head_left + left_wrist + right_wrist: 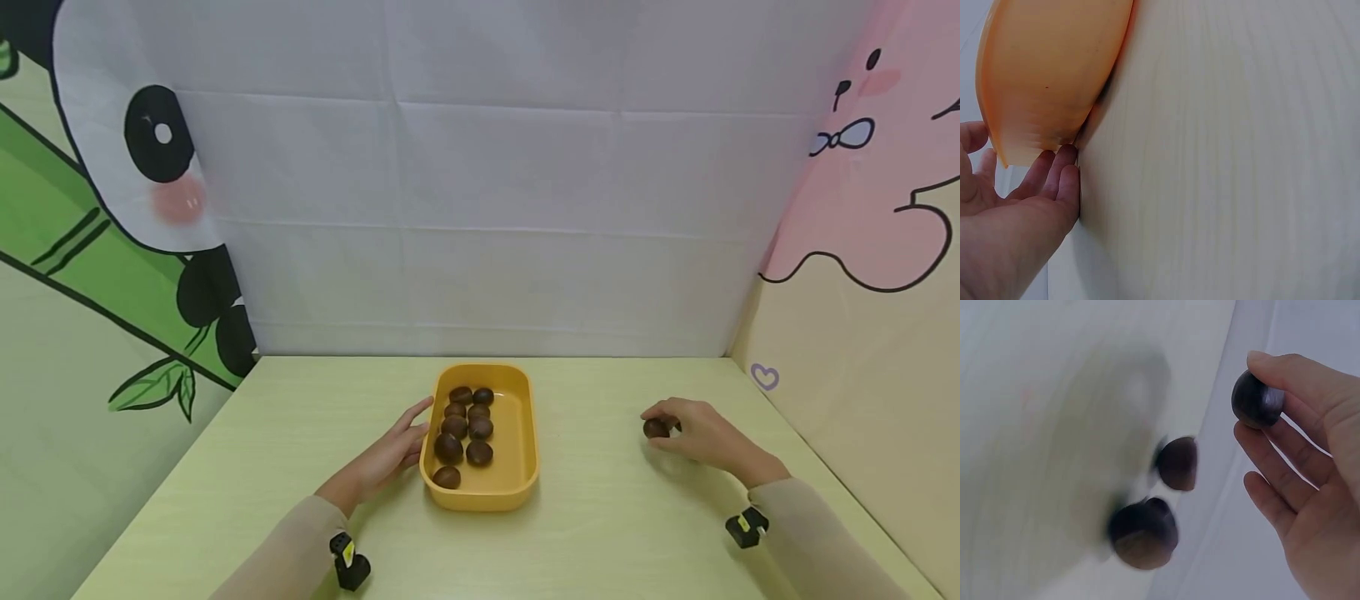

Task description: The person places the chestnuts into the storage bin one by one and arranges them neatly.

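A yellow tray (517, 500) with several brown chestnuts (480, 453) in it stands mid-table; the chestnuts lie mostly along its left half. Against the tray's left side rests my left hand (390, 454), fingers fairly straight and touching the wall, as the left wrist view also shows under the orange-looking tray (1047, 75). Off to the right, my right hand (701, 433) pinches a dark chestnut (1254, 400) between thumb and fingertips, held above the table. Further chestnuts (1177, 464) lie on the tabletop below it in the right wrist view; in the head view the hand mostly hides them.
The pale wood-grain table (585, 517) ends at a white cloth backdrop (510, 292). Printed cloth walls with cartoon figures stand at left and right. Both wrists carry small black devices (747, 527).
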A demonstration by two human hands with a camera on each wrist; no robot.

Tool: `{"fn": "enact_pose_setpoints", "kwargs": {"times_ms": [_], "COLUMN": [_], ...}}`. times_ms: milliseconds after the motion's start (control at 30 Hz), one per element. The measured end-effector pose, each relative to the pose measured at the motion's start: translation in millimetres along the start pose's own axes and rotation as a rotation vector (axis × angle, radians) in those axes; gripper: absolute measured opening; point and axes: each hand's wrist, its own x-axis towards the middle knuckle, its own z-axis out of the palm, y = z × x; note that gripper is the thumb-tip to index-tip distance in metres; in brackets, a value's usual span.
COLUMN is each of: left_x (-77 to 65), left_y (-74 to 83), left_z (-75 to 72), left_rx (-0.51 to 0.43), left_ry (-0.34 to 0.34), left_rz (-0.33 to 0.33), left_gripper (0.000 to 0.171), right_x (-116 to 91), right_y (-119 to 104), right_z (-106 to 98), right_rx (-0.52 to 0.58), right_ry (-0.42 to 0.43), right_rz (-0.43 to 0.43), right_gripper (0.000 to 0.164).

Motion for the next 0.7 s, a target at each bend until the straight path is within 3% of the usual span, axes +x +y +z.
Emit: {"fn": "enact_pose_setpoints", "kwargs": {"times_ms": [467, 700], "left_x": [-0.9, -1.6], "left_y": [-0.5, 0.4], "left_z": [-0.4, -1.2], "left_rx": [-0.005, -0.004], "left_ry": [-0.008, -0.015], "left_rz": [0.004, 0.005], "left_gripper": [0.061, 0.061], "right_x": [42.1, 64.3], "right_y": [-66.9, -100.9], "right_z": [9.3, 24.1], "right_rx": [0.127, 0.098], "right_ry": [-0.051, -0.068], "right_rz": [-0.221, -0.336], "right_gripper": [0.033, 0.034]}}
